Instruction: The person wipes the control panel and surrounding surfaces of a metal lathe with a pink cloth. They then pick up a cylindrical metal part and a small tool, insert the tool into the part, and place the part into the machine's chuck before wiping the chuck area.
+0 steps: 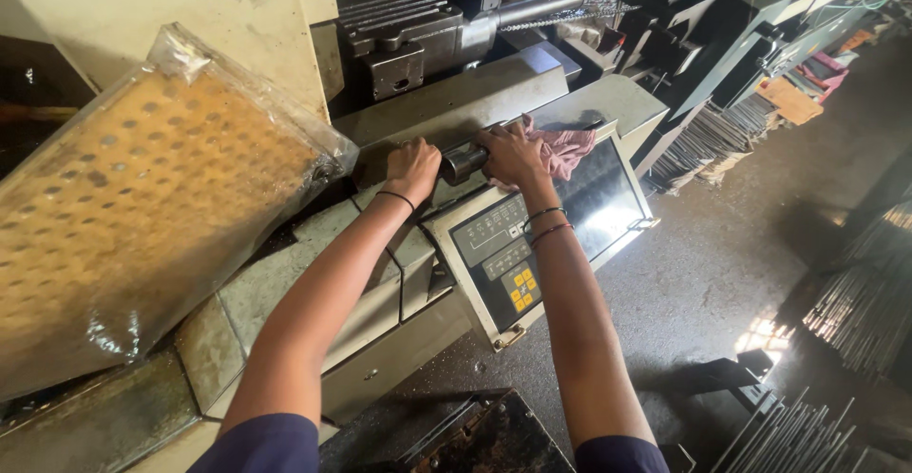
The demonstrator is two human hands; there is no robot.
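My left hand [411, 168] is closed on the left end of a short dark metal cylinder [463, 162] that lies on top of the grey machine housing [446, 103]. At the cylinder's right end my right hand [514, 153] grips it together with a pink rag [567, 150] bunched under the palm. Both wrists wear thin dark bands. Most of the cylinder is hidden by my fingers.
Below my hands sits a control panel [499, 259] with yellow keys and a glossy screen [600, 198]. At the left leans a perforated orange tray wrapped in plastic [142, 198]. Bundles of thin metal rods lie on the floor at the right [860, 302] and by the machine [708, 141].
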